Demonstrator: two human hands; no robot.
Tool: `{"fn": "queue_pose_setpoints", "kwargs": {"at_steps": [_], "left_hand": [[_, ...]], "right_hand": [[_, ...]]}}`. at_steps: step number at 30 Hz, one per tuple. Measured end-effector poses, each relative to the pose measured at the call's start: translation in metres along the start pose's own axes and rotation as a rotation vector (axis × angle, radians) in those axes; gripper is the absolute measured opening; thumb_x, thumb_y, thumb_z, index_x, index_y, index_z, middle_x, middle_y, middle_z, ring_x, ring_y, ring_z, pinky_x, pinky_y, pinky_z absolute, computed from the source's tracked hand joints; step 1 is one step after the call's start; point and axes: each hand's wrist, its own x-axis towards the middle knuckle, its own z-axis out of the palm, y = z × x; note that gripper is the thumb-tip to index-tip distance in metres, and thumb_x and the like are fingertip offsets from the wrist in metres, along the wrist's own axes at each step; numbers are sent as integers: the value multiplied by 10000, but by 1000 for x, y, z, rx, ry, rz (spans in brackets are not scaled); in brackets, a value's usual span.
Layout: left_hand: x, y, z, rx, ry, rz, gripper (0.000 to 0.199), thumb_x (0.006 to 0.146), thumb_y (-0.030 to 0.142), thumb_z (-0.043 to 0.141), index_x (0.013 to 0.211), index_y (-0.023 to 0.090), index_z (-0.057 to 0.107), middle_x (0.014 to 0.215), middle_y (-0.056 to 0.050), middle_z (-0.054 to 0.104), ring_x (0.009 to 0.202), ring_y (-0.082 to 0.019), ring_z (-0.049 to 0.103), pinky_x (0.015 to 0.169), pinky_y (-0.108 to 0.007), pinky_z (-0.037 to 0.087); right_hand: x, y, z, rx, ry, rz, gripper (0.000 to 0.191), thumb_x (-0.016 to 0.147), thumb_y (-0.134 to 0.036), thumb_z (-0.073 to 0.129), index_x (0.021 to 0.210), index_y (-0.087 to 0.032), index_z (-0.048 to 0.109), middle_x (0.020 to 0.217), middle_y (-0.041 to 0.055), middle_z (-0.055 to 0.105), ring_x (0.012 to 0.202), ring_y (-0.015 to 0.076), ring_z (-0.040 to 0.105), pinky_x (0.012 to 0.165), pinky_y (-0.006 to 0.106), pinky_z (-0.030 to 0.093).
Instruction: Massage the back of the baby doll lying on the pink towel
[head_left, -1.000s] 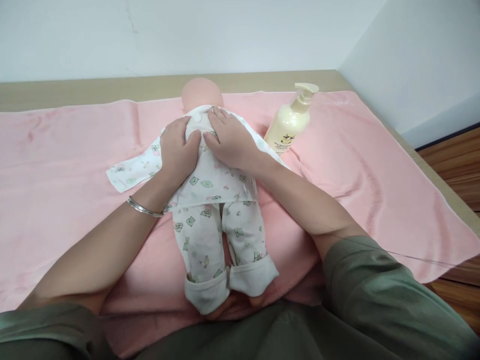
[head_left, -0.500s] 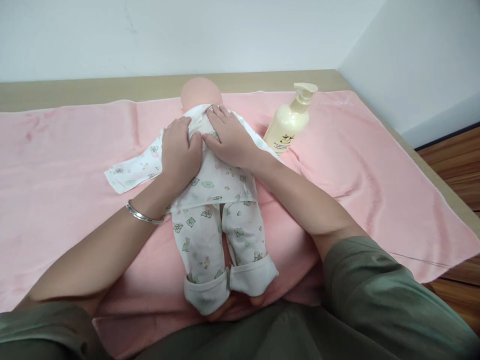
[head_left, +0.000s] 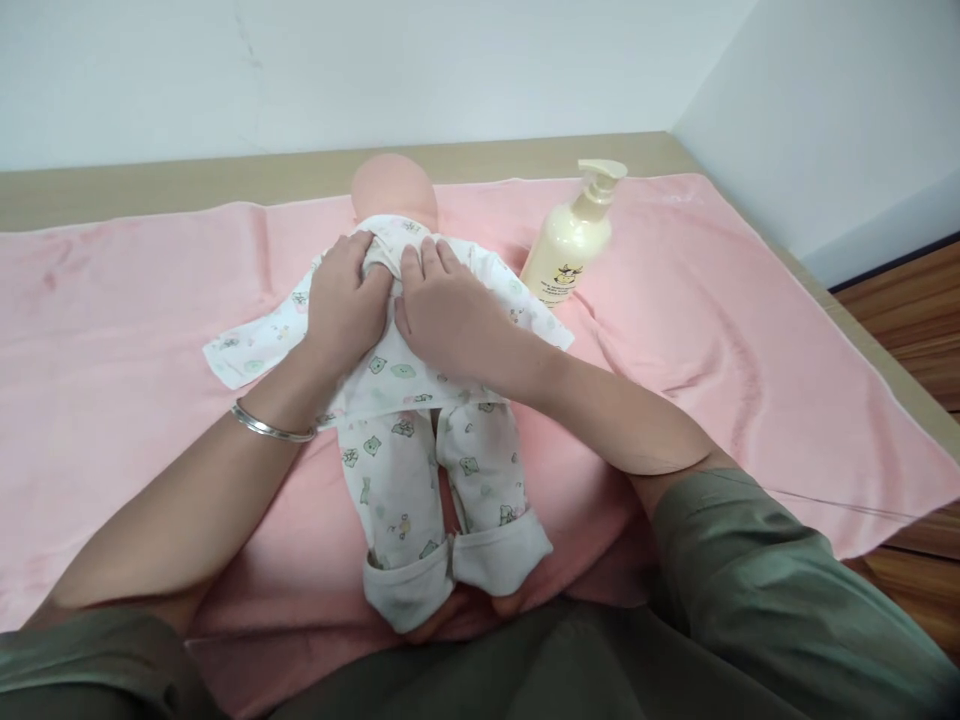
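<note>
A baby doll with a bare pink head (head_left: 394, 188) lies on a pink towel, its face out of sight. It wears a white patterned top (head_left: 405, 375) and matching trousers (head_left: 397, 480) with turned-up cuffs. My left hand (head_left: 349, 300) rests on the left side of the upper top, fingers curved over the cloth near the neck. Flat on the upper middle of the top lies my right hand (head_left: 450, 310), fingers extended and a little apart. Both hands touch the cloth, their thumbs close together.
A cream pump bottle (head_left: 566, 245) stands on the pink towel (head_left: 675, 300), right of the doll. The light wooden table edge (head_left: 285, 170) runs along a white wall behind. Brown wooden panels (head_left: 907, 320) are at the far right.
My right hand has slid down the top, away from the neck. My left hand has shifted slightly left. The view has moved a little, and more cloth shows near the neck.
</note>
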Motion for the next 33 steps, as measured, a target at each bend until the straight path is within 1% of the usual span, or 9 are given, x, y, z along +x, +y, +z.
{"fn": "queue_pose_setpoints", "kwargs": {"at_steps": [2, 5, 8, 13, 19, 23, 28, 31, 33], "left_hand": [[-2, 5, -1, 25, -12, -13, 319, 991, 420, 402, 1071, 286, 680, 1238, -107, 723, 1320, -349, 638, 1239, -569, 461], [-10, 10, 1, 20, -19, 66, 415, 1005, 494, 390, 1186, 253, 675, 1453, -117, 662, 1504, -365, 513, 1343, -552, 352], [-16, 13, 3, 63, -37, 133, 467, 1017, 444, 339, 1249, 207, 668, 1533, -153, 620, 1548, -382, 466, 1365, -567, 319], [-7, 11, -2, 146, -58, 109, 389, 1023, 368, 343, 1188, 222, 663, 1409, -162, 685, 1434, -374, 575, 1262, -587, 463], [6, 6, -7, 179, -69, -10, 249, 998, 382, 400, 917, 267, 605, 1072, -131, 715, 1168, -376, 697, 1058, -607, 559], [-5, 17, -6, 280, -82, 36, 452, 1031, 383, 271, 1144, 195, 665, 1245, -162, 693, 1317, -390, 645, 1148, -592, 523], [-18, 29, -4, 332, -96, 21, 575, 1016, 302, 261, 1436, 99, 597, 1572, -227, 568, 1505, -408, 510, 1281, -544, 416], [-12, 22, -2, 286, -67, 39, 540, 1021, 314, 274, 1400, 126, 608, 1513, -206, 611, 1478, -383, 532, 1280, -532, 420], [-4, 15, -2, 251, -57, 49, 451, 1012, 329, 303, 1251, 173, 652, 1325, -182, 692, 1363, -367, 611, 1212, -553, 479]], "right_hand": [[5, 4, -2, 2, -18, -30, 542, 1049, -208, 364, 1548, -16, 453, 1668, 250, 456, 1631, 403, 359, 1371, 664, 319], [20, 15, -10, 33, -88, 2, 482, 1081, -220, 294, 1457, -35, 532, 1630, 228, 498, 1591, 365, 410, 1362, 639, 336], [30, 21, -18, 61, -115, 72, 481, 1102, -241, 277, 1457, -16, 511, 1660, 232, 460, 1590, 360, 406, 1343, 657, 332], [17, 7, -18, -35, -107, 73, 535, 1101, -217, 299, 1571, 19, 399, 1698, 254, 404, 1630, 384, 352, 1353, 673, 300], [-7, -18, -22, -124, -114, 6, 574, 1038, -57, 295, 1593, 49, 399, 1647, 255, 473, 1614, 338, 413, 1354, 469, 402], [8, -2, -16, -135, -112, -66, 532, 1061, -94, 270, 1536, 40, 468, 1590, 217, 538, 1589, 311, 454, 1382, 474, 369], [27, 22, -6, -41, -28, -1, 542, 1081, -213, 315, 1547, 33, 441, 1635, 214, 497, 1573, 339, 450, 1353, 555, 381], [22, 17, -9, -44, -50, 0, 531, 1087, -198, 324, 1561, 12, 435, 1648, 205, 488, 1581, 335, 441, 1343, 559, 387], [14, 6, -13, -68, -85, -2, 533, 1091, -168, 332, 1580, 24, 424, 1628, 212, 508, 1570, 334, 454, 1331, 524, 406]]}}
